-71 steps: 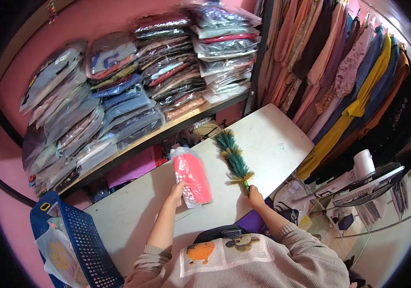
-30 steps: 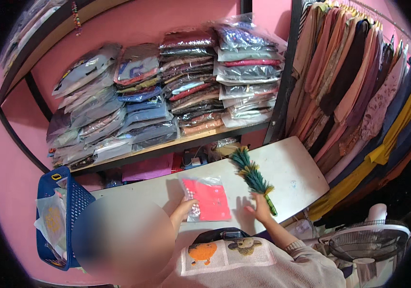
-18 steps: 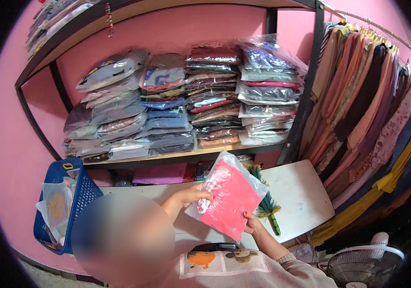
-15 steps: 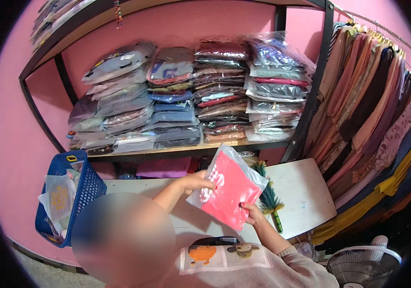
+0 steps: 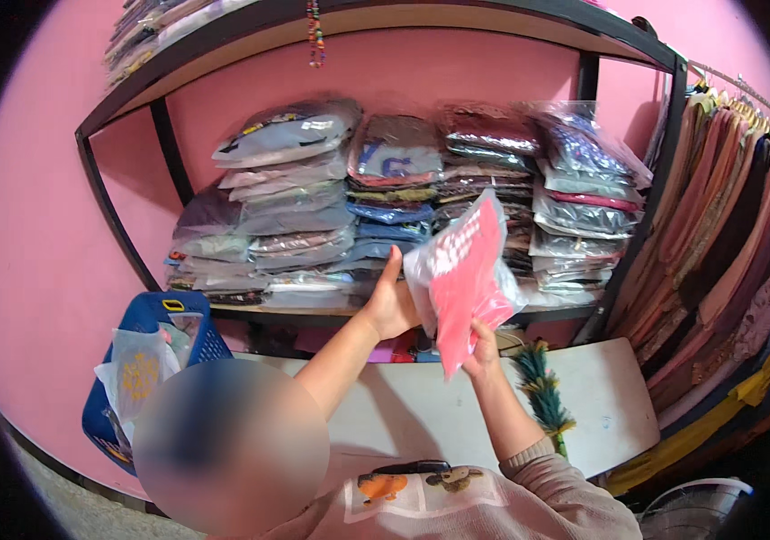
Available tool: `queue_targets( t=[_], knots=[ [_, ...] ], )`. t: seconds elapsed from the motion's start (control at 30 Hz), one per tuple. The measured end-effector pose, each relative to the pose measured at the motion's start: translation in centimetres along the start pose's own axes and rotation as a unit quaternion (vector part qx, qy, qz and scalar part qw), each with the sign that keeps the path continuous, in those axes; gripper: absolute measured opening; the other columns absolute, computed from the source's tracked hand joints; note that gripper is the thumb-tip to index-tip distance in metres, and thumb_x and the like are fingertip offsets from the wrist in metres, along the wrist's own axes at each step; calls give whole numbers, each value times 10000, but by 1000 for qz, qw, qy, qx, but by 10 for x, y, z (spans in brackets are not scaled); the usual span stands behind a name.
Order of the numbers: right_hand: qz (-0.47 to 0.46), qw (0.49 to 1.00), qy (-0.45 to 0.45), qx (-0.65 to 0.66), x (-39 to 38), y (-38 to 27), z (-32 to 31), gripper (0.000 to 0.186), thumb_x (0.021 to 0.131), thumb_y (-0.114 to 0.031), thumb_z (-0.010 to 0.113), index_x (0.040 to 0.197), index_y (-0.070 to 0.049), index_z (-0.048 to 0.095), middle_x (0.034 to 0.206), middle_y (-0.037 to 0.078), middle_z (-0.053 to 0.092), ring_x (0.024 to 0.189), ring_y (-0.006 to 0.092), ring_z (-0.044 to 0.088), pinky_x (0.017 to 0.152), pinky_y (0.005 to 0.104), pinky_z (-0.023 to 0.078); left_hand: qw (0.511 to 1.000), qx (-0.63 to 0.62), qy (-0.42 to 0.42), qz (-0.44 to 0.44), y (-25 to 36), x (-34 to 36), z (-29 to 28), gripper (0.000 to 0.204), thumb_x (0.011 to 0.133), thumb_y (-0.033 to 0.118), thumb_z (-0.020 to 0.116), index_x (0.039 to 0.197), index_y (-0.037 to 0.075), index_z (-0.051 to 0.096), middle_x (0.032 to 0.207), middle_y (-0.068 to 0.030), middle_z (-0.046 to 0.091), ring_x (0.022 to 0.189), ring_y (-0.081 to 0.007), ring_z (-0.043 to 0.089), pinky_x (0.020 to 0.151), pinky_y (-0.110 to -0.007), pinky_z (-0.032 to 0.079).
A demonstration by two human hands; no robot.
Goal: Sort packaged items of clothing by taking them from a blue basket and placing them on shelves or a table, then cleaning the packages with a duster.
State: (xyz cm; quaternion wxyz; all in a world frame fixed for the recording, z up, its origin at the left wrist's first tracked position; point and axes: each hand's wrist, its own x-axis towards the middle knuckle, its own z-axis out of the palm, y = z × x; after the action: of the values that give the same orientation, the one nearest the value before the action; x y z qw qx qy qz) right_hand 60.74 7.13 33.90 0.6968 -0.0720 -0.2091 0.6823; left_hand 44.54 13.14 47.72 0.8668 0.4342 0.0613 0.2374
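A clear plastic package with folded pink-red clothing, white-patterned at one side, is held up tilted in front of the shelf. My right hand grips its lower edge, thumb on the near face. At the package's left side is my left hand, its thumb pointing up and apart from the plastic. The other left fingers reach behind the package and are partly hidden. Behind it, several stacks of bagged folded clothes fill the shelf.
A white table lies below the shelf. On its right part rests a green feathery duster. A blue basket holding bagged items stands at left. Hanging garments line the right side, with a fan at lower right.
The package has been raised toward the shelf and turned more edge-on. My left thumb has come off its front face, while my right hand keeps its grip. The view has shifted.
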Motion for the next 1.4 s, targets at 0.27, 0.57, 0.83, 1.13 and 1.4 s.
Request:
queue_targets(
  t=[0.27,0.57,0.83,1.13,1.4],
  knots=[
    [-198,972,56,-111,216,-33,151,280,812,-100,569,1075,-16,526,1018,109,585,939,229,577,829,370,483,903,208,248,283,147,21,-1,933,817,718,228,1367,-36,208,1439,-184,212,1343,-270,187,1079,-402,159],
    [-75,916,122,-375,337,-32,163,443,819,-271,576,1124,37,479,979,242,517,809,359,592,721,444,545,808,507,171,249,155,-164,-40,641,862,312,547,1380,62,264,1423,-107,281,1334,-241,219,1058,-408,199],
    [-485,162,161,-844,310,5,155,275,769,-267,602,989,-115,538,947,122,515,911,319,509,720,449,428,582,713,392,-1,213,-308,-135,530,820,301,616,1217,-23,479,1190,-209,530,1113,-272,504,932,-323,378],
    [-385,128,138,-904,338,-9,130,304,836,-264,520,1113,-148,565,1093,96,546,979,315,516,793,422,452,467,641,560,-238,203,-439,-249,636,780,488,573,1172,-12,532,1226,-208,511,1128,-321,495,936,-361,385],
    [-464,111,161,-864,297,24,119,525,811,-219,519,1321,-223,395,1338,121,396,1242,336,351,969,598,255,576,629,474,-220,156,-427,-308,549,762,485,561,1063,29,610,1057,-184,606,995,-280,572,865,-335,419]
  ],
)
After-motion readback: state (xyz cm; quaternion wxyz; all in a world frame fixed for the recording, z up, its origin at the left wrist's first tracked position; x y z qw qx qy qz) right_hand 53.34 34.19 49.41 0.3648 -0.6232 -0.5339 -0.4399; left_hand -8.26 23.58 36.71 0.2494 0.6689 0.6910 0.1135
